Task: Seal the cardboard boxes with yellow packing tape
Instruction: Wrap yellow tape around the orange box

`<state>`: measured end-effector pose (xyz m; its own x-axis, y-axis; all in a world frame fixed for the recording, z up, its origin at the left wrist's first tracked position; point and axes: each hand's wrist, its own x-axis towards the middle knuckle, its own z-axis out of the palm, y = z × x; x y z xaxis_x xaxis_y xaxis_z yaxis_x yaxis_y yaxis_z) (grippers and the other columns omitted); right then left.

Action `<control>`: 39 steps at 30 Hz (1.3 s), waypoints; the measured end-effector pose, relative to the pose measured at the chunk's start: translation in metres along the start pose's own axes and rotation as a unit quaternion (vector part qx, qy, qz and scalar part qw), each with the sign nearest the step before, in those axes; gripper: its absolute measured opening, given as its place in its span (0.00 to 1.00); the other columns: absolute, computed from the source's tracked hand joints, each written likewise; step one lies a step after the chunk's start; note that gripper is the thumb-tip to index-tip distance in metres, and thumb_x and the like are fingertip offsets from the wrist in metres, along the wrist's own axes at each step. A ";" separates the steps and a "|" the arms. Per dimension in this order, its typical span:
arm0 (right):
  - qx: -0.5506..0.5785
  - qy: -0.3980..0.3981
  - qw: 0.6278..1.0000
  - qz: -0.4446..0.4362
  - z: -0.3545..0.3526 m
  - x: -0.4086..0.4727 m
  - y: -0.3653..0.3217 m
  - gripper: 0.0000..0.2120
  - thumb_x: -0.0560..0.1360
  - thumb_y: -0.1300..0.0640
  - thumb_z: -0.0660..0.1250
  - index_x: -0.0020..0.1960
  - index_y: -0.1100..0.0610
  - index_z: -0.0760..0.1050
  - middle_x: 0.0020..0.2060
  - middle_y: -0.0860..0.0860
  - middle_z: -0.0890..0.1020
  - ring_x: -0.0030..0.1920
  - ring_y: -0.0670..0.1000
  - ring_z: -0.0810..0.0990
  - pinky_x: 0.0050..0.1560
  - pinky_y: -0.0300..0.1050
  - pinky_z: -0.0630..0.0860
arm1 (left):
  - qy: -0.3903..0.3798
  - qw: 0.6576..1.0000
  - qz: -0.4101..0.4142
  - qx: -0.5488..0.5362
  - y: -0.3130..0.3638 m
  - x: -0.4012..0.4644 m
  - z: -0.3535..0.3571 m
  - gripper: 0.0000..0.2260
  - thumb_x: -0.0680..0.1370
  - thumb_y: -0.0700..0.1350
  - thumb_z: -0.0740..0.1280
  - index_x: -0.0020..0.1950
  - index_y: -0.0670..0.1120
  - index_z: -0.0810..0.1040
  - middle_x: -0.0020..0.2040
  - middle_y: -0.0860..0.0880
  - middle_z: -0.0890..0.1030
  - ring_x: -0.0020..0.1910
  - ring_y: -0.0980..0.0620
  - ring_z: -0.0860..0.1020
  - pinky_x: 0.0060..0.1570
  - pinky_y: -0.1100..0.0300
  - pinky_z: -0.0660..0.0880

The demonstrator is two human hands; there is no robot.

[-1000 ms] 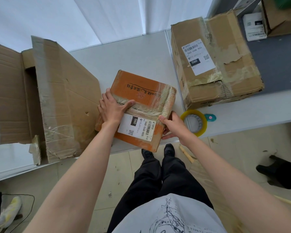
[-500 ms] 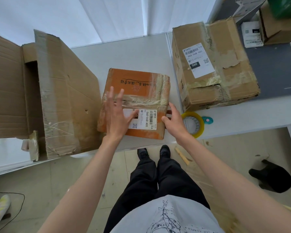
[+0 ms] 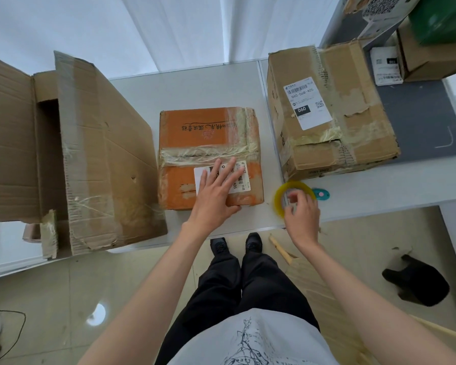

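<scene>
An orange cardboard box (image 3: 195, 133) with old tape and a white label lies flat in the middle of the white table (image 3: 190, 90). My left hand (image 3: 216, 191) rests flat on its near half, fingers straight and spread over the label. The yellow tape roll (image 3: 281, 198) lies on the table just right of the box. My right hand (image 3: 302, 214) is over the roll, its curled fingers closing on the near rim; motion blur hides how firm the grip is.
A large open brown box (image 3: 84, 159) lies on its side at the left. A taped brown box (image 3: 332, 111) with a label stands at the right. A small teal cutter (image 3: 321, 194) lies beside the roll. More boxes sit at the far right, a black stool (image 3: 416, 280) on the floor.
The orange box has been squared up flat on the table. My left hand slid onto its label. My right hand left the box's right edge and moved right onto the tape roll.
</scene>
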<state>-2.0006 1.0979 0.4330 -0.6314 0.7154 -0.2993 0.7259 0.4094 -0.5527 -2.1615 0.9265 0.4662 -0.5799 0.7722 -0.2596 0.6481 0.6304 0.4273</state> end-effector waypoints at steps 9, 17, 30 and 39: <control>0.074 -0.004 0.996 -0.041 -0.013 -0.004 -0.007 0.08 0.78 0.63 0.64 0.56 0.55 0.75 0.52 0.49 0.78 0.55 0.50 0.76 0.57 0.50 0.75 | -0.034 0.999 0.018 0.019 0.001 0.000 -0.004 0.44 0.75 0.43 0.76 0.83 0.53 0.53 0.83 0.55 0.41 0.81 0.46 0.34 0.77 0.45 0.34; 0.070 -0.018 0.980 -0.184 -0.034 0.071 -0.113 0.24 0.78 0.63 0.62 0.73 0.54 0.67 0.72 0.54 0.68 0.74 0.51 0.64 0.74 0.47 0.62 | -0.036 0.980 0.069 0.181 -0.014 -0.043 -0.009 0.49 0.66 0.27 0.62 0.83 0.56 0.52 0.83 0.52 0.38 0.80 0.43 0.32 0.78 0.38 0.38; -0.059 -0.189 0.969 -0.148 -0.027 0.109 -0.111 0.37 0.77 0.61 0.71 0.81 0.50 0.57 0.72 0.55 0.66 0.72 0.57 0.67 0.72 0.53 0.65 | -0.015 0.996 -0.089 0.027 0.001 -0.060 0.000 0.36 0.76 0.52 0.74 0.81 0.55 0.60 0.84 0.55 0.48 0.82 0.47 0.41 0.79 0.43 0.39; -0.090 -0.235 0.957 -0.145 -0.030 0.073 -0.092 0.31 0.81 0.58 0.66 0.80 0.47 0.59 0.61 0.52 0.66 0.56 0.54 0.76 0.66 0.53 0.74 | 0.028 0.978 -0.188 0.083 0.004 -0.022 -0.035 0.34 0.74 0.36 0.65 0.78 0.52 0.58 0.81 0.50 0.60 0.73 0.42 0.62 0.70 0.48 0.63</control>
<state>-2.1048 1.1293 0.4854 -0.8351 0.2409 -0.4944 0.5109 0.6728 -0.5351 -2.1632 0.9095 0.5042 -0.8159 0.4810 -0.3209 0.4528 0.8766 0.1627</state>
